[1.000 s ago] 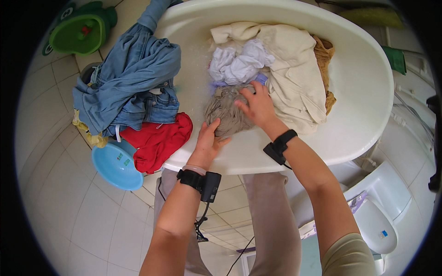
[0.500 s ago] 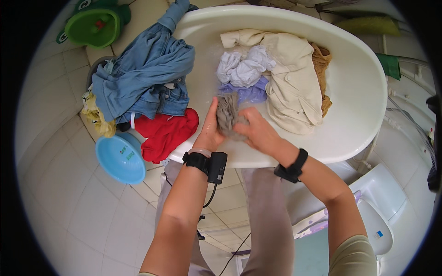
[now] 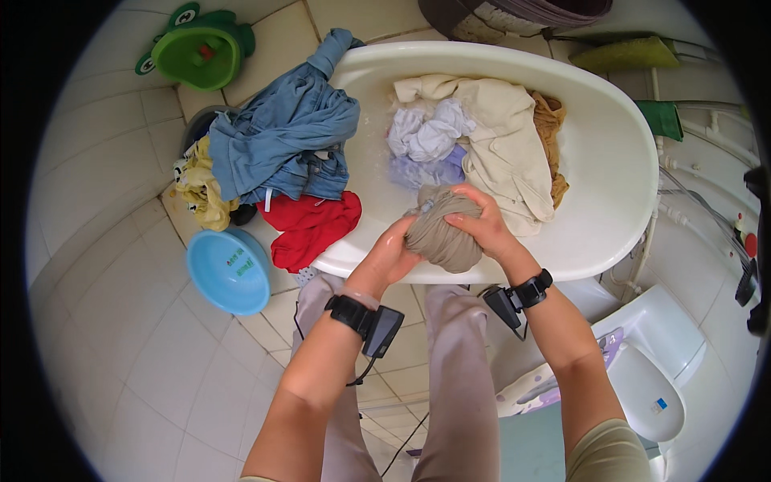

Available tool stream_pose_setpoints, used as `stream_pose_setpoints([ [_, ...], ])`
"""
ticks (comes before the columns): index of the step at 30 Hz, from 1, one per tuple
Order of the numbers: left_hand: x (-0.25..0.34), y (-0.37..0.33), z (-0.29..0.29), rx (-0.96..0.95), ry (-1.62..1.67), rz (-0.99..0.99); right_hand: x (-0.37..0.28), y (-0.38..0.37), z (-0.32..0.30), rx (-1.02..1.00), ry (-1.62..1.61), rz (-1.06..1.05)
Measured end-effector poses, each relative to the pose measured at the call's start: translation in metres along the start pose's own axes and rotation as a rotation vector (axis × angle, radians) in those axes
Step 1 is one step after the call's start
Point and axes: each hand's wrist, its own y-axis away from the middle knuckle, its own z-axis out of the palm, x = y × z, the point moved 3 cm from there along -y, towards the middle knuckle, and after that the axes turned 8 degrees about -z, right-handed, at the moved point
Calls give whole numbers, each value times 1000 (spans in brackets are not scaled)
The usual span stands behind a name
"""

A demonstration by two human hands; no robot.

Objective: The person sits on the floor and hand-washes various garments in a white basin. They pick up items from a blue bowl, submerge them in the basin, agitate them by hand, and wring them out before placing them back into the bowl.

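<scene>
Both of my hands are wrapped round a bundled grey-brown cloth above the near side of a white bathtub. My left hand cups its left side and underside. On the other side, my right hand grips it with the thumb across the front. Just beyond the bundle, in the tub, lie crumpled white cloth and wet purple cloth. A cream buttoned garment spreads to their right, with a brown cloth behind it.
A blue denim garment and a red cloth hang over the tub's left end. Left of them are a yellow cloth, a light blue basin and a green frog-shaped potty. A white toilet stands at lower right.
The grey-brown cloth, earlier squeezed long and narrow between my hands, is now a rounded bundle nearer to me. My right hand has moved to its right side. The view has shifted.
</scene>
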Motion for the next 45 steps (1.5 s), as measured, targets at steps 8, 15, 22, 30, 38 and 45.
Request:
stream_pose_setpoints([
  [8, 0, 19, 28, 240, 82, 219, -23, 18, 38, 103, 398, -521],
  [15, -16, 23, 34, 365, 35, 370, -22, 33, 49, 257, -28, -183],
  [22, -7, 25, 37, 298, 53, 320, -27, 26, 47, 190, -56, -48],
  [30, 41, 145, -81, 199, 272, 376, -47, 13, 73, -189, 26, 69],
  [38, 63, 333, -285, 696, 223, 557, 30, 0, -16, 235, 265, 268],
  [45, 98, 298, -251, 1150, -310, 651, 48, -91, -22, 35, 1370, -364],
])
